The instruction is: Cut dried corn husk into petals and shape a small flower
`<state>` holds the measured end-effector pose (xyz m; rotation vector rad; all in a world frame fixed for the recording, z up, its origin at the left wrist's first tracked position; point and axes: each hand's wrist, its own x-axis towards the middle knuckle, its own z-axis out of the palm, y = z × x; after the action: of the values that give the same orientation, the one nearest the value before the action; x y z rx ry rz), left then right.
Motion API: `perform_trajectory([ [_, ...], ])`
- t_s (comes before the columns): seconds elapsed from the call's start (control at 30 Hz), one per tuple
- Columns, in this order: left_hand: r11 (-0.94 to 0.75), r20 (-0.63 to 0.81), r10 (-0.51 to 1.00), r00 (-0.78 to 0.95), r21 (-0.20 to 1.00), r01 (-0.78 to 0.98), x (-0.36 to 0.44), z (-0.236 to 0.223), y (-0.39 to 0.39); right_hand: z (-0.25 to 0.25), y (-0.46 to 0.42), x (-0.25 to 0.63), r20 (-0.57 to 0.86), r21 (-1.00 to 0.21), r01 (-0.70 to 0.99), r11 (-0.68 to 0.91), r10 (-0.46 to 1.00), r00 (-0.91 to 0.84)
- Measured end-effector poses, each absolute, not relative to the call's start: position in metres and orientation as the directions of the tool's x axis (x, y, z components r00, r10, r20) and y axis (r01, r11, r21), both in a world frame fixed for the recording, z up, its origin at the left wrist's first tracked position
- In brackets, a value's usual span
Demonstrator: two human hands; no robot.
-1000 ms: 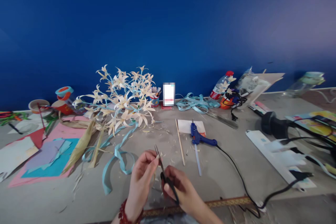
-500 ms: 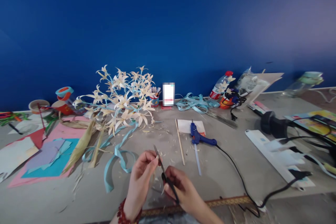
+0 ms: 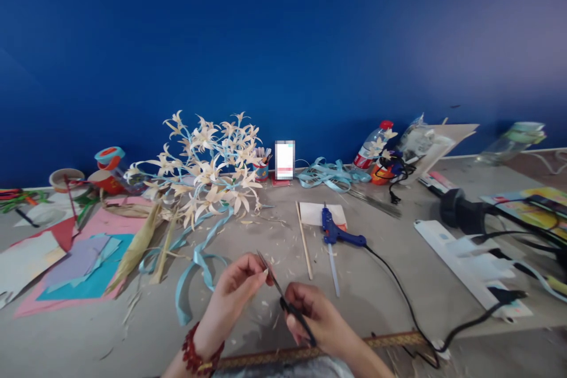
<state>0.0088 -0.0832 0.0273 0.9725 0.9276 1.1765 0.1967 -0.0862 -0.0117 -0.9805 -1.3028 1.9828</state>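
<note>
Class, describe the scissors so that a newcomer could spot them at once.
Start at the blue wall and drop to the grey table. At its near side, the right hand holds the scissors, blades angled toward the left hand. Black handles and thin metal blades set them apart from the blue glue gun beyond.

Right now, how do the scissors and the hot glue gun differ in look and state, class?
The scissors are held in the right hand; the hot glue gun lies unheld. The scissors have dark handles and metal blades; the hot glue gun has a blue body. The scissors are cordless; the hot glue gun trails a black cord. Both are handheld tools.
</note>
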Motion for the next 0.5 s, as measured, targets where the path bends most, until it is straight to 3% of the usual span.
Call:
perform_trajectory([
  [0.3,0.175,-0.096,0.958,0.270,0.942,-0.287,0.002,0.040,-0.075,-0.016,-0.084,0.202,-0.298,-0.935,0.005,-0.354,0.780,-0.550],
  [0.5,0.122,-0.099,0.952,0.290,0.990,-0.063,-0.002,0.043,-0.070,-0.004,-0.078,0.200,-0.152,-0.965,-0.138,-0.222,0.907,-0.393],
])
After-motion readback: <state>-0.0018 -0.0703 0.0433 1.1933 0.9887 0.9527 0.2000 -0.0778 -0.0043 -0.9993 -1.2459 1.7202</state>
